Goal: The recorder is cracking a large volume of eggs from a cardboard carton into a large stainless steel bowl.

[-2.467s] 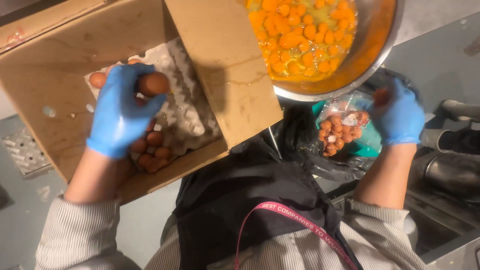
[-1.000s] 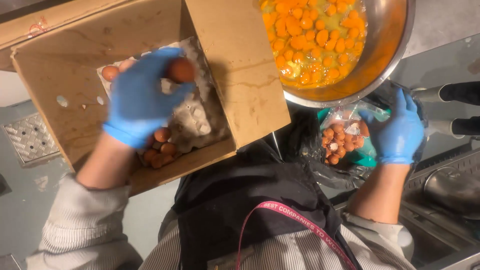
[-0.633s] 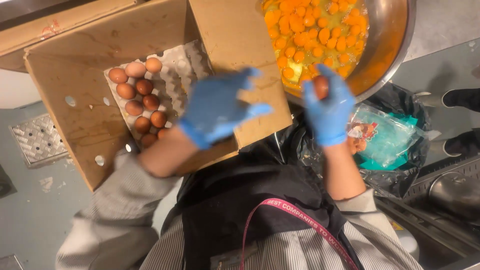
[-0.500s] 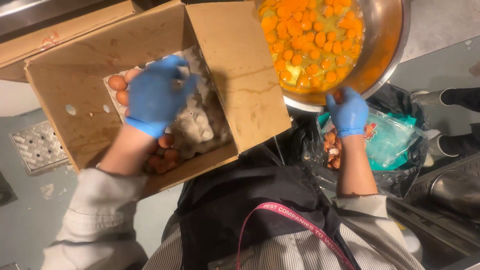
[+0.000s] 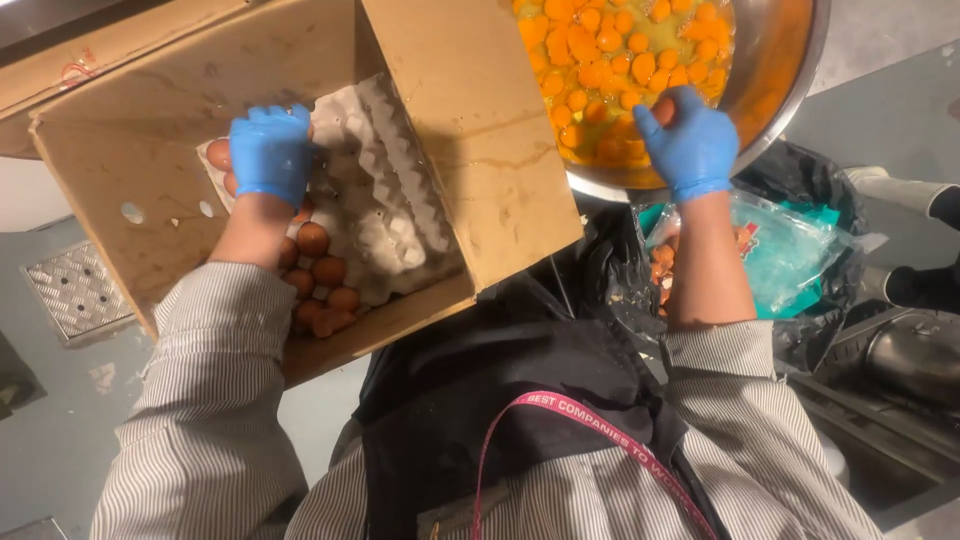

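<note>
1. Versus the frame half a second back: the left hand [image 5: 268,152] sits further toward the box's far-left corner, and the right hand [image 5: 688,143] has risen from the bag to the bowl's rim.
2. Left grip: blue glove, fingers curled down over brown eggs [image 5: 318,270] at the top of the egg tray [image 5: 385,200]; whether it has closed on one cannot be told.
3. Right grip: clenched on a brown egg [image 5: 664,110] at the near edge of the metal bowl [image 5: 790,85].
4. Cardboard box [image 5: 480,150]: plain brown, flaps open, a red mark on the far-left flap. Tray is grey moulded pulp, dimpled; remaining eggs lie in its left columns.
5. Bowl: shiny steel, holding round orange yolks [image 5: 610,60] in clear liquid.
6. Below the bowl: black bin bag [image 5: 800,180] with a crumpled teal plastic bag [image 5: 790,260] and broken shells inside.
</note>
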